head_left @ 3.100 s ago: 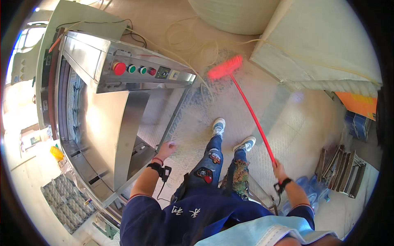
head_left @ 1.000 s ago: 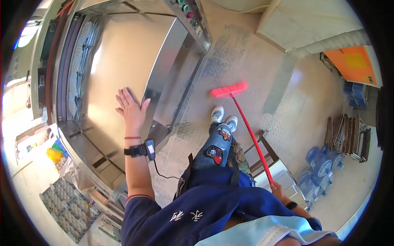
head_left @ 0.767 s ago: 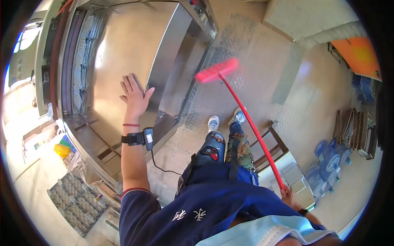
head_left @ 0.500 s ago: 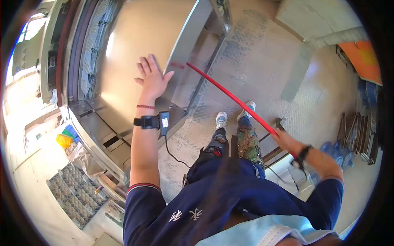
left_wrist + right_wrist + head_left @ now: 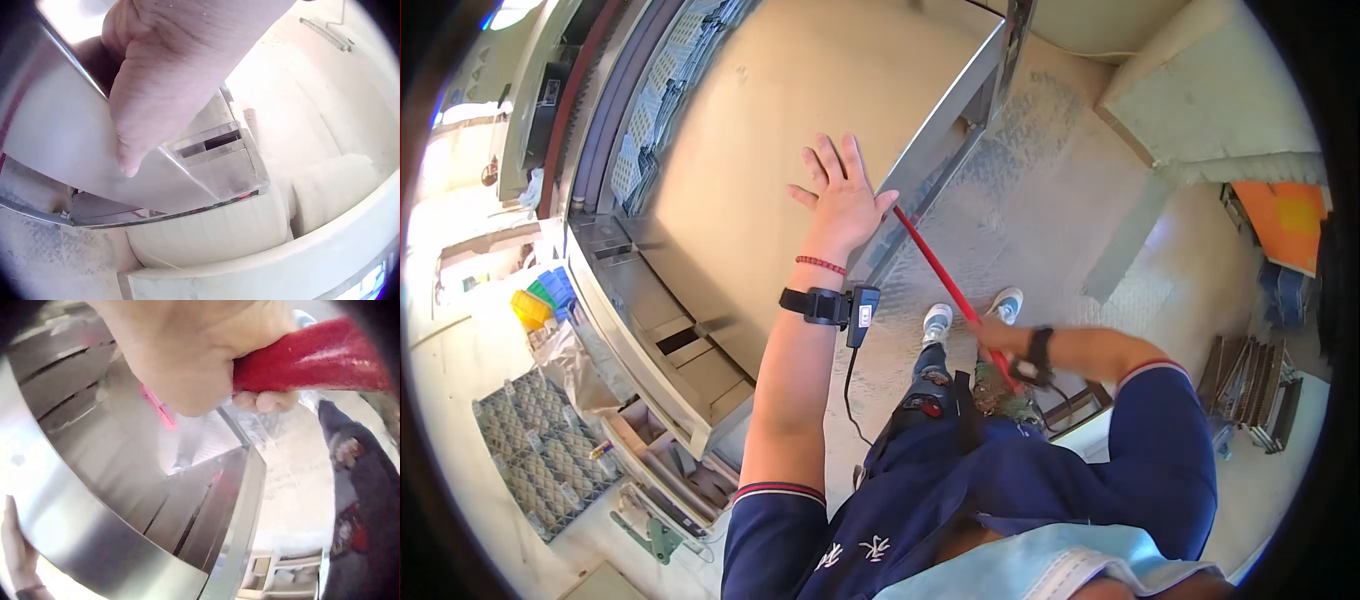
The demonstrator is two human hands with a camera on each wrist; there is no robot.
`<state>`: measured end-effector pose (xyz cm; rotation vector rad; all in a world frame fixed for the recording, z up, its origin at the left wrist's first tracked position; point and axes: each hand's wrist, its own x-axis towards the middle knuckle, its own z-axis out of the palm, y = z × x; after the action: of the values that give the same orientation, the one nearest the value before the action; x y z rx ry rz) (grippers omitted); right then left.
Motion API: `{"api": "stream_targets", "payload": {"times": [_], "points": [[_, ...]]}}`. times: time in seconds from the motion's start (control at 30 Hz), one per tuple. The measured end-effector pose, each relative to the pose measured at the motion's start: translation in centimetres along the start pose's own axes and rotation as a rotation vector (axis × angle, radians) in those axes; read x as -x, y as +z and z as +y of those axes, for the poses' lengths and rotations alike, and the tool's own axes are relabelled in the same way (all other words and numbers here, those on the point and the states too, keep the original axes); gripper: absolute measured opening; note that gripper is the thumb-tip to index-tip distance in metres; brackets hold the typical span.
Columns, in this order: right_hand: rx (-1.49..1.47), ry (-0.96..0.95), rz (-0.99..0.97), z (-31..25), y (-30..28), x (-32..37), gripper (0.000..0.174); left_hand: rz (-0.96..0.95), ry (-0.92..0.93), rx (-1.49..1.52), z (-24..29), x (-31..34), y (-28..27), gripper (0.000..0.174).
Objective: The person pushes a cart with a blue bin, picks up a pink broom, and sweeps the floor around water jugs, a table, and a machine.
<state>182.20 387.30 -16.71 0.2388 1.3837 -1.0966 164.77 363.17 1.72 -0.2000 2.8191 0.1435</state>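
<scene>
My left hand [image 5: 846,208] lies with spread fingers on the smooth steel top [image 5: 770,120] of a large machine, its thumb at the front edge. My right hand [image 5: 1002,342] grips the red handle [image 5: 940,264] of a broom, low in front of my legs. The handle slants forward and left, and its far part goes out of sight behind the machine's edge. In the right wrist view, fingers curl round the thick red handle [image 5: 319,359], while the pink-red broom head [image 5: 159,407] shows inside the steel frame, under the top. The head view hides the broom head.
Dusty tread marks [image 5: 1040,125] cover the floor beside the machine. A pale bulky block [image 5: 1220,90] stands at the upper right, with a stack of metal racks [image 5: 1250,385] below it. Crates and a grey grid mat [image 5: 545,450] lie at the left.
My left hand has come up onto the steel top and stayed there. The broom has swung from the open floor leftward under the machine, my right hand moving in toward my legs.
</scene>
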Motion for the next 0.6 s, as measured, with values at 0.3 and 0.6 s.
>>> {"api": "stream_targets", "payload": {"times": [0.3,0.6], "points": [[-0.590,0.296,-0.132,-8.3,-2.8,18.6,0.020,-0.023,-0.013,-0.012,0.5,0.0,-0.3,0.089],[-0.566,0.039,0.083,-7.4,-4.2,2.8,0.023,-0.030,0.007,-0.020,0.4,0.0,-0.1,0.089]]}}
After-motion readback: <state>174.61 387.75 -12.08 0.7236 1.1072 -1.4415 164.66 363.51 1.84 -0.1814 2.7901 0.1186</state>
